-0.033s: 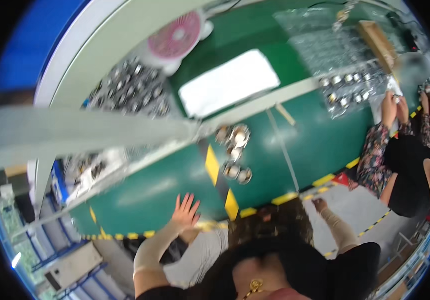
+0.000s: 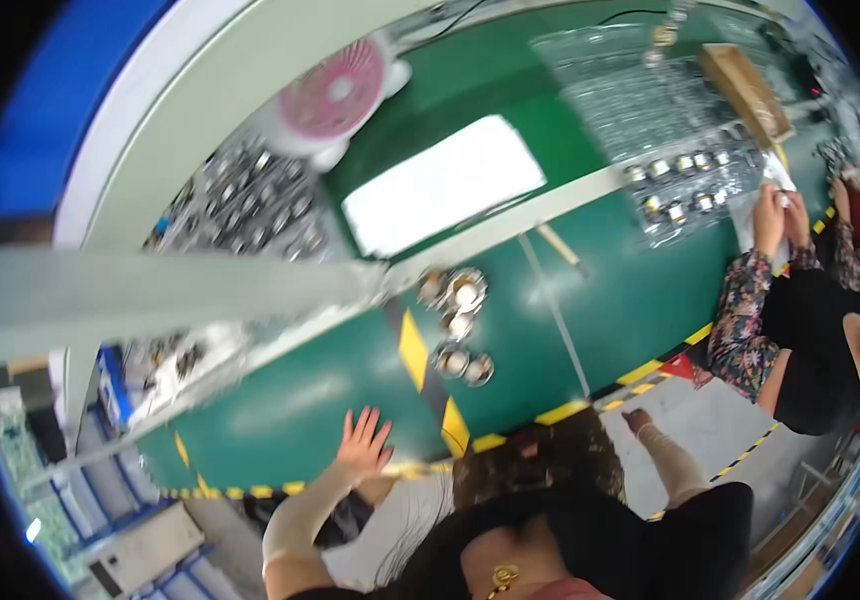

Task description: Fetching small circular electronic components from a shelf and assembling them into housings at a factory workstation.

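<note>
Green table under left hand, unchanged

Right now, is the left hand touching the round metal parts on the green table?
Apart. The head view shows the left hand spread flat near the table edge, with bare green surface between it and the metal parts.

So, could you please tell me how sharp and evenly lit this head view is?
Head view: soft motion blur throughout; the white panel is blown out by glare; the green table shows hazy sheen; straight edges bow toward the dark fisheye rim; the left hand is smeared.
</note>
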### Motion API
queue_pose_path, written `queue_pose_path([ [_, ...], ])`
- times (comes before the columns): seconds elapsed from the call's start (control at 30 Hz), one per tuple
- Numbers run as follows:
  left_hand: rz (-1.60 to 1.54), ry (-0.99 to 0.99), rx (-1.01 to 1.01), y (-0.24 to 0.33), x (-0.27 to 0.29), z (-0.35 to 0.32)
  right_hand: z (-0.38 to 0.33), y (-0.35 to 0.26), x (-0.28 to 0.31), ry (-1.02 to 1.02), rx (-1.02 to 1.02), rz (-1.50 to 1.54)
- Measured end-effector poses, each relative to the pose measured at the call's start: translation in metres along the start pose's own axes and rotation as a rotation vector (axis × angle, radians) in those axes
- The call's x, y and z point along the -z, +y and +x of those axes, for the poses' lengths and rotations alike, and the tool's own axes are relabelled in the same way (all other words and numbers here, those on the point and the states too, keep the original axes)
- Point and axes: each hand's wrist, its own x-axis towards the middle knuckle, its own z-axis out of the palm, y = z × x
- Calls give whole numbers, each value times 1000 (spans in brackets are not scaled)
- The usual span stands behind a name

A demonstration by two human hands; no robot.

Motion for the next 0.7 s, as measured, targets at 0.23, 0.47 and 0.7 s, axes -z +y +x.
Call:
queue_pose_path([
  [0.23,130,-29,47,2,-2,-27,58,-65,-66,-309,-648,837],
  [0.47,-11,-55,16,12,12,-2,64,-107,-26,-392,-745,1178],
  [0.7,133,91,-6,7,-2,-8,119,-137,34,-380,-631,1440],
])
